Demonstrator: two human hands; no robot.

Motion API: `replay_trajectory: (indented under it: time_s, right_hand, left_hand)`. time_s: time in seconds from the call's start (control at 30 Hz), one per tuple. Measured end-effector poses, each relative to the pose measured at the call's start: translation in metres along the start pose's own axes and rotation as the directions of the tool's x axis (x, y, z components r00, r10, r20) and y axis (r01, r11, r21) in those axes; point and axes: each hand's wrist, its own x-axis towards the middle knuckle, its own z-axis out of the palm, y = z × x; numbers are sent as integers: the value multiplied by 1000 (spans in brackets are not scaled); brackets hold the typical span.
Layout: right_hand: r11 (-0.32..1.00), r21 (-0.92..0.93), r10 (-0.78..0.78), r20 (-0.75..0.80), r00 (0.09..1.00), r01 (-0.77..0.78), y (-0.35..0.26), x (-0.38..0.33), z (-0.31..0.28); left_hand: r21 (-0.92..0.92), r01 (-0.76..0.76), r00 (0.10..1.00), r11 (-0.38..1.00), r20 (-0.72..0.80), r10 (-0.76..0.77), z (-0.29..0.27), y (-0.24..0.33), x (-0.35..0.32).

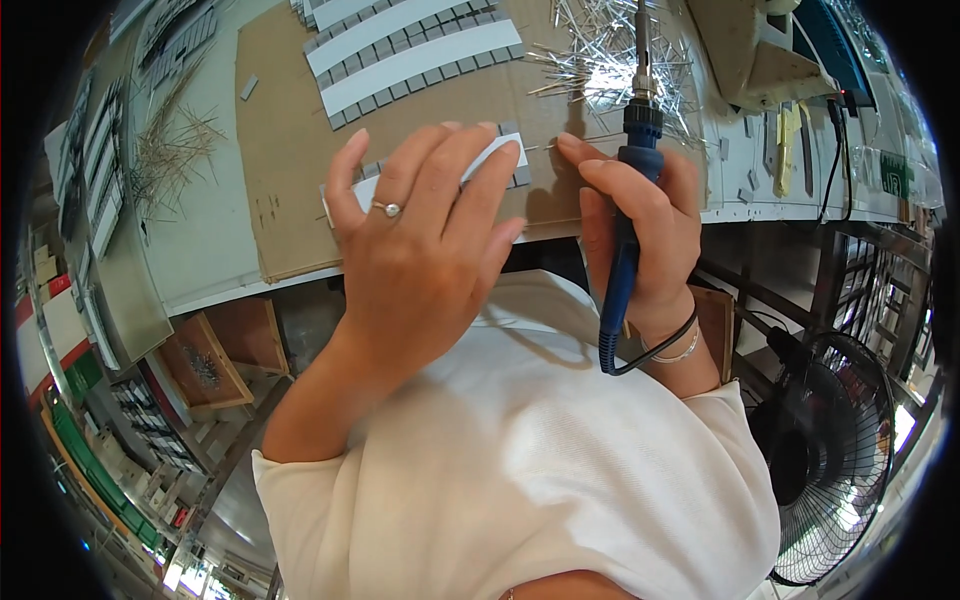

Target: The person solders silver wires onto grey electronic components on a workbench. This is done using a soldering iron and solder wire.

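Fingers [470, 165] of my left hand [420, 250] lie spread and flat over a white strip [490, 158] edged with small grey squares, pressing it onto the brown cardboard sheet [285, 150] near the front edge of the worktop [200, 230]. My right hand [640, 235] is wrapped around the blue handle of a soldering iron [630, 200], held upright, its metal shaft rising toward the top of the view and its dark cord looping below my wrist. The right thumb tip sits just beside the strip's right end, touching a thin wire there.

Beyond my hands, more white strips [400, 50] with grey squares lie in slanted rows on the cardboard, and a loose heap of thin metal pins [600, 60] spreads behind the iron. Open cardboard lies to the left of my left hand; a scatter of brownish sticks [170, 150] sits further left on the worktop. A black fan [830, 450] stands low on the right.

My left hand covers most of the strip, so I cannot see its middle or its left end clearly. I cannot make out the iron's tip, which blurs into the pins. My white shirt [520, 450] hides what is below the worktop's edge.
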Motion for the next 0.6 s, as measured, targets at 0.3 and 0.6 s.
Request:
replay_trajectory:
  time_s: [0.3, 0.6]
  right_hand:
    - [1000, 0, -5, -59, 998, 5, 0, -1, 11]
    - [1000, 0, -12, -42, 999, 12, -2, 1, 10]
  left_hand:
    - [39, -32, 999, 999, 4, 32, 4, -2, 0]
    - [100, -43, 996, 994, -72, 50, 14, 0, 2]
